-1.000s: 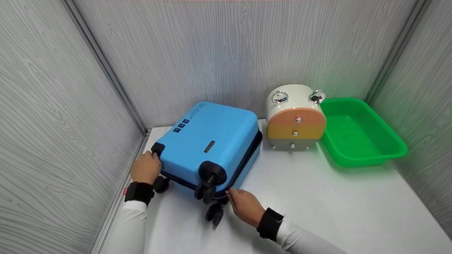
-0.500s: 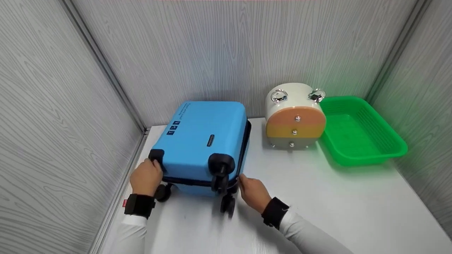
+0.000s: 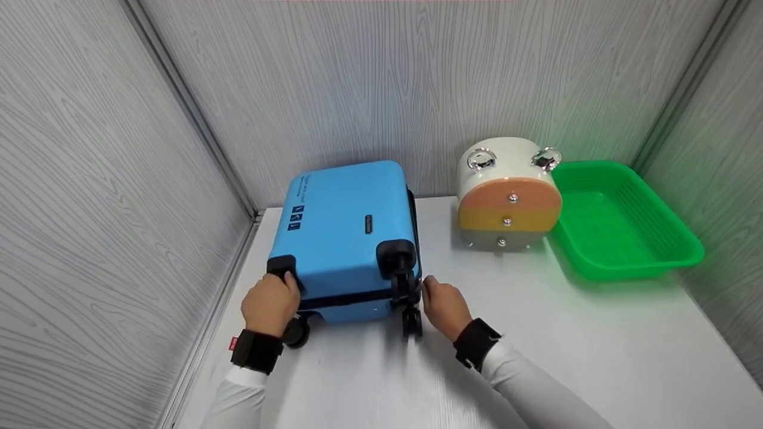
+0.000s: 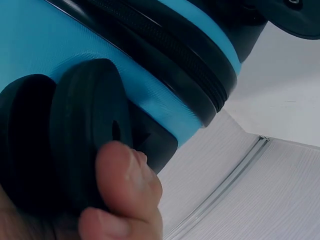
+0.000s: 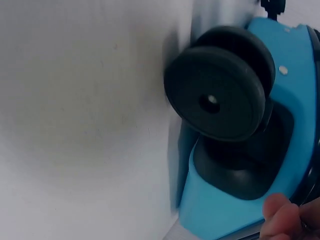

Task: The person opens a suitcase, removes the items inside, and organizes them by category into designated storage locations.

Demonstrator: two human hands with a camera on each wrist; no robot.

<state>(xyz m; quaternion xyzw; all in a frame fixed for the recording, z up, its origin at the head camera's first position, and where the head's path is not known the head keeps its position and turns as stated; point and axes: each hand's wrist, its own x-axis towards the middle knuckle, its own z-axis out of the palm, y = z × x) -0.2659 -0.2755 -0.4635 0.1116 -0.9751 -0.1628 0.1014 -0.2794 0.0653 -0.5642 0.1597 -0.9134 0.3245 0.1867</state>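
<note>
Suitcase: a bright blue hard-shell suitcase (image 3: pixel 340 208) lies on its broad side at the left of the white worktop (image 3: pixel 566 345), wheel end towards the person.
Lettering: small dark print (image 3: pixel 304 187) runs along its left edge, too small for me to read surely; three dark square icons (image 3: pixel 296 217) sit in a row below.
Nameplate: a little black plate (image 3: pixel 368 224) near the right wheels, its writing illegible from here.
Left hand: the left hand (image 3: pixel 271 304) is curled round a black plastic caster wheel (image 4: pixel 90 135) at the near left corner.
Right hand: the right hand (image 3: pixel 446 307) pinches at the black zip seam (image 3: pixel 351 298) by the near right corner; what sits between the fingertips is mostly hidden.
Arms: both reach forward in white sleeves, converging on the suitcase.
Edges: a narrow worktop strip separates suitcase from left wall; a wider gap leads to the cream, orange and yellow rounded drawer cabinet (image 3: pixel 509 205), just beside the green plastic basket (image 3: pixel 650 266).
Room: worktop stretches broadly before the basket.
</note>
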